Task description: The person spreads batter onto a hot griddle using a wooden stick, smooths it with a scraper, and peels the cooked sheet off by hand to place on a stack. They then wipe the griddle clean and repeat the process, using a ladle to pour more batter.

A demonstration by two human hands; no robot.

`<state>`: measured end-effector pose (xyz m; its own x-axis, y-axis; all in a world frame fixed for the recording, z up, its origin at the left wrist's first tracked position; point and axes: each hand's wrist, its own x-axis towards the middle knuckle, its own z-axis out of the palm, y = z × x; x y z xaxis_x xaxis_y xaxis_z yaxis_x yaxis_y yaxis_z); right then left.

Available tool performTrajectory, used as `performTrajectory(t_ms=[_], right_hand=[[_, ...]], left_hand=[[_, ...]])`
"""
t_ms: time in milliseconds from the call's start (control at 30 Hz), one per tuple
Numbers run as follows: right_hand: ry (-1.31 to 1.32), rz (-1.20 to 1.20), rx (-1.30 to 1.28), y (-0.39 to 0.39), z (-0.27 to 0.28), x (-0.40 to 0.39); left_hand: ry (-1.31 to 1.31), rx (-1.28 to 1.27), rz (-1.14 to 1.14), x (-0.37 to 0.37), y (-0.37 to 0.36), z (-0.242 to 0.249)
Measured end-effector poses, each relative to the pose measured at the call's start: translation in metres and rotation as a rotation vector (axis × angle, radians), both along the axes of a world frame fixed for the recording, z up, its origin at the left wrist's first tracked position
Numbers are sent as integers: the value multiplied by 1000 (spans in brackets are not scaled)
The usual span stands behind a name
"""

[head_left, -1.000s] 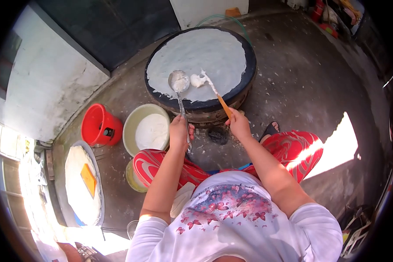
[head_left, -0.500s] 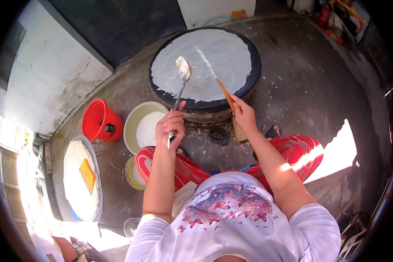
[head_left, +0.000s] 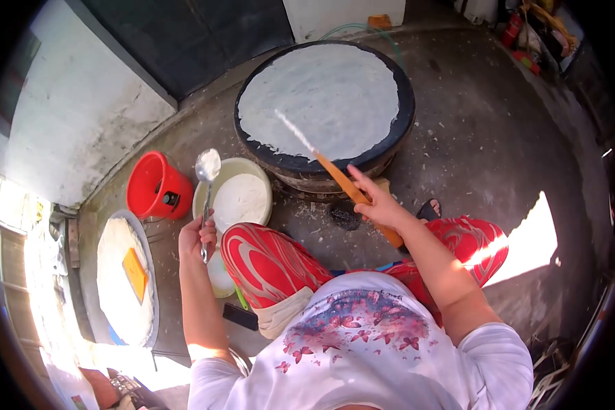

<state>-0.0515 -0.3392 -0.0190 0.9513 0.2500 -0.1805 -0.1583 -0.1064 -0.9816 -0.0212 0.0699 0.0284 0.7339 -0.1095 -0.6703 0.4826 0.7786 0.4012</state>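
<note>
My left hand point(head_left: 198, 236) is closed round the handle of a metal spoon point(head_left: 206, 198), whose bowl carries white batter near the rim of a pale basin point(head_left: 266, 205) of batter. In my right hand point(head_left: 383, 203) is a wooden spreader point(head_left: 342, 180), its far end coated white and lying over the near part of the griddle. A thin white layer of batter point(head_left: 321, 96) covers most of the round black griddle point(head_left: 404, 102).
A red bucket point(head_left: 158, 188) stands left of the basin. Farther left, a round tray point(head_left: 154, 301) holds a pale stack with a yellow scraper point(head_left: 135, 273) on it. A phone point(head_left: 240, 316) lies beside my left knee.
My left hand has moved left and down with the spoon, from over the griddle to beside the basin. The spreader's white end has come nearer to me and left.
</note>
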Motion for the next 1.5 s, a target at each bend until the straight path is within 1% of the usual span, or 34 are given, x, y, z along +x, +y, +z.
performTrajectory(t_ms=[33, 67, 100, 133, 167, 200, 233, 267, 300, 333, 400, 433, 500, 533, 567, 600, 667, 733, 800, 867, 933, 967, 1033, 1067, 1167, 1233, 1300, 1333, 1400, 1433, 1500], right_hand=[[54, -56, 205, -3, 27, -9], [106, -109, 411, -4, 40, -12], [103, -108, 406, -10, 33, -8], [156, -158, 368, -21, 16, -3], [210, -210, 330, -29, 5, 0], [205, -217, 327, -33, 2, 2], [147, -264, 298, -37, 1, 4], [90, -309, 268, -39, 1, 5], [95, -412, 384, -28, 27, 0], [93, -417, 381, -31, 26, 1], [150, -314, 323, -47, 19, 2], [145, -318, 317, -52, 15, 4], [173, -390, 81, -58, 6, 9], [172, -391, 76, -58, 7, 13], [166, -410, 78, -58, 9, 20], [161, -428, 81, -56, 10, 27], [151, -398, 95, -48, 15, 44], [138, -365, 110, -41, 19, 66], [155, -318, 104, -36, 15, 91], [153, -331, 96, -33, 10, 113], [149, -343, 90, -28, 8, 127], [174, -324, 89, -26, 8, 131], [196, -300, 81, -22, 9, 139], [213, -279, 68, -19, 8, 140], [238, -264, 28, -16, 2, 152], [253, -265, 0, -16, -8, 162], [342, -298, -50, -16, -13, 175], [342, -295, -52, -13, -14, 182], [274, -343, -293, -5, -17, 190], [275, -342, -295, -5, -26, 193], [-208, -343, -813, -2, -44, 198]], left_hand=[[-2, -4, -3, 0, 11, -14], [76, -1, 12, 0, 20, -28], [153, 1, 29, 1, 26, -44], [185, -28, 60, 1, 30, -63], [165, -106, 1, 1, 49, -102], [144, -186, -61, 3, 64, -131], [142, -191, -69, 0, 40, -119], [156, -7, 42, -11, 9, -111], [169, 179, 153, -16, -10, -103], [184, 240, 170, -19, -8, -114], [198, 302, 124, -25, 16, -159], [204, 340, 98, -24, 34, -183], [195, 438, 42, -15, 76, -229], [182, 498, 25, -9, 92, -243], [166, 570, 28, -1, 100, -243], [168, 649, 51, 7, 102, -234], [112, 859, 212, 19, 11, -86], [-130, 702, 346, 41, -24, -33], [-321, 531, 349, 59, -53, 6], [-371, 386, 326, 70, -92, 41], [-411, 312, 253, 82, -120, 51], [-408, 309, 260, 87, -129, 47], [-392, 304, 196, 99, -142, 32], [-391, 300, 202, 101, -146, 24], [-234, 410, 97, 102, -154, 10], [-250, 381, 80, 101, -156, 9], [-280, 348, 59, 101, -158, 12], [-279, 347, 62, 101, -158, 14], [-279, 322, 41, 101, -157, 17], [-278, 320, 42, 101, -157, 17], [-270, 311, 29, 101, -155, 18]])
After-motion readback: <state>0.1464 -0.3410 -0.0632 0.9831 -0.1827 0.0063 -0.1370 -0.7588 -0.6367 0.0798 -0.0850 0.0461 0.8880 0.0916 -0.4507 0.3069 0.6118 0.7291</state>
